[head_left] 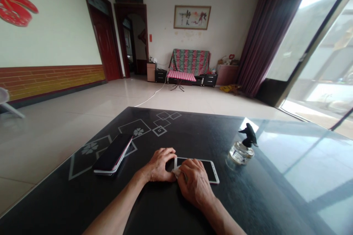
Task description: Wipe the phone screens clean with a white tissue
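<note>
A white-framed smartphone (211,172) lies flat, screen up, on the black tabletop. My left hand (160,165) grips its left end, thumb on the near side and fingers on the far side. Over the phone's left half, my right hand (195,180) is closed on a small white tissue (177,172), pressing it near that left end. Most of the tissue is hidden under my fingers. To the right of the phone stands a clear spray bottle (241,153) with a black trigger head.
A dark flip phone case (114,154) with a pale edge lies on the left of the glossy table (154,209). Beyond the table are a small pink-checked folding table (181,76), black drawers (210,80) and a white cable (150,97) on the floor.
</note>
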The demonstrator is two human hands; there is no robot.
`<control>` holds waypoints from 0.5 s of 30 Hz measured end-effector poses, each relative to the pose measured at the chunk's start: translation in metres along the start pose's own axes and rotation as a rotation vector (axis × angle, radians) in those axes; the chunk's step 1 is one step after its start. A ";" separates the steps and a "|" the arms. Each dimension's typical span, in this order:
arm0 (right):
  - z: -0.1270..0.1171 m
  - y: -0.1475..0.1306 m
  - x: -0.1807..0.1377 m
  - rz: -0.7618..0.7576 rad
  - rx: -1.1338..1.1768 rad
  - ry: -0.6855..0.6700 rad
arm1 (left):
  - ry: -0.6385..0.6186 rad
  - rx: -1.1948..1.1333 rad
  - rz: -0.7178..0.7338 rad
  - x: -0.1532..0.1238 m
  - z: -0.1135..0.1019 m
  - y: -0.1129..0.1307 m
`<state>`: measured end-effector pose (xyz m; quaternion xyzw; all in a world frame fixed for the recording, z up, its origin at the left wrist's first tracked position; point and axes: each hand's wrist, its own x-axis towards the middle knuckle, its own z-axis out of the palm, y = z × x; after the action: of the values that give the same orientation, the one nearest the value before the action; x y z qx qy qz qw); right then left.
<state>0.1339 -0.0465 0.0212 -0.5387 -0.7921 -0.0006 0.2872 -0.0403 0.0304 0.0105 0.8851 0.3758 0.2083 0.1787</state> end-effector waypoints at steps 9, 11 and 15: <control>0.004 0.016 0.006 0.030 -0.048 0.008 | 0.002 -0.016 0.000 0.002 0.002 -0.003; 0.004 0.018 0.007 0.035 -0.054 0.023 | 0.001 -0.022 0.000 0.002 0.002 -0.002; 0.003 0.014 0.007 0.040 -0.057 0.045 | -0.009 -0.022 -0.023 0.002 0.001 -0.001</control>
<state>0.1423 -0.0340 0.0171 -0.5625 -0.7740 -0.0297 0.2894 -0.0387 0.0326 0.0096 0.8796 0.3827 0.2066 0.1925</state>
